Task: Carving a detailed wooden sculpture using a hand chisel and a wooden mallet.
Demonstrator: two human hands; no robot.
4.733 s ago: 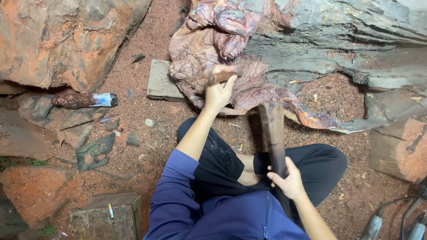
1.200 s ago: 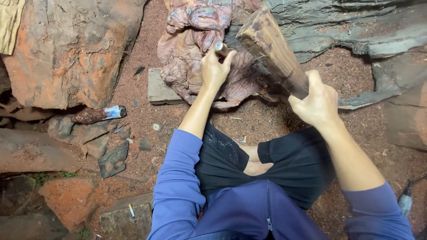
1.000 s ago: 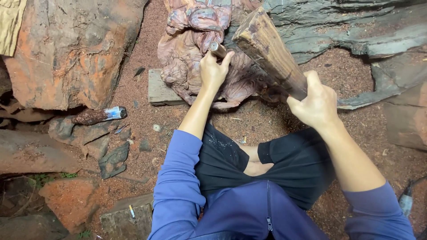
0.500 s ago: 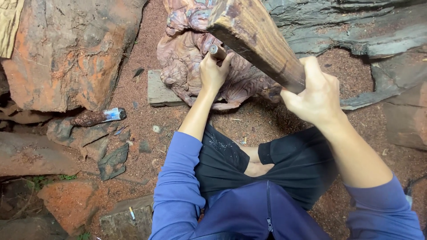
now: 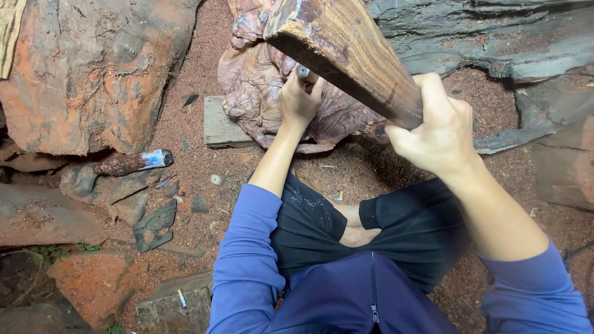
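**Wooden mallet raised over chisel at carved root: handling notes**

The right hand (image 5: 442, 127) was closed around the narrow end of a wooden mallet (image 5: 346, 52), a thick block of striped hardwood with a rough, frayed striking end. The block was held aloft, slanting up and to the left, its broad end above the chisel (image 5: 303, 72). The left hand (image 5: 299, 102) was wrapped around the chisel, of which only the metal butt showed above the fingers; its blade was hidden against the carved root sculpture (image 5: 266, 93).

The sculpture, a knobbly reddish-purple mass, stood on the sawdust-covered ground (image 5: 204, 167), partly resting on a flat grey plank (image 5: 219, 124), just ahead of the person's folded legs.

Handling, as judged: the mallet was taken to be dense, stiff and top-heavy, so the hold at the slim lower end seemed apt, a dry grain offering good friction. The chisel was judged rigid and small, best held along its shaft below the butt, fingers clear of the struck end. The sculpture looked heavy and hard, yet its thin folded edges were thought liable to chip.

A second tool with a pale tip (image 5: 133, 162) lay among rough red timber slabs (image 5: 93, 68) to the left.
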